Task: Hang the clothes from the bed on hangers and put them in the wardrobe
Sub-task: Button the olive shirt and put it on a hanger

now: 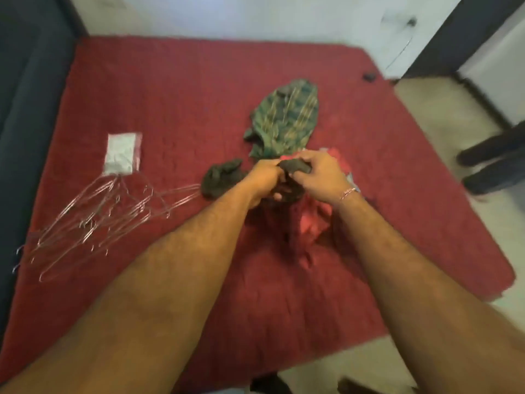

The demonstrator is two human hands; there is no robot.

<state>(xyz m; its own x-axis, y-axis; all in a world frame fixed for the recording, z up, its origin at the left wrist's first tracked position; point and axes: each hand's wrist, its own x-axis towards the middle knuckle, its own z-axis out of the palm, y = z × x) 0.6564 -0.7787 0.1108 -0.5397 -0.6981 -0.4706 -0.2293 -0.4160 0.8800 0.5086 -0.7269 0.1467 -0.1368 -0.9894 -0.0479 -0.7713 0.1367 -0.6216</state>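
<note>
Gripping one dark garment point(294, 166) mid-bed, left hand point(264, 177) and right hand point(318, 174) curl tight. Wire hangers point(99, 214) crowd the left edge of the bed point(170, 95); near bedspread lies bare.

Bed point(142, 81) with red quilted cover filling most of frame. Heap of wire hangers point(96, 220) lying tangled at left of frame, hooks reaching toward left edge. White packet in clear plastic point(120, 153) sitting just above heap, touching its upper end. Green patterned garment point(287, 120) lying crumpled just right of centre. Dark bunched cloth point(220, 177) resting at centre, lower left of green garment. Red garment point(315, 220) lying rumpled below green one (colour blending with cover). Small dark object point(369, 77) sitting near bed's upper right corner, too blurred to identify.
</note>
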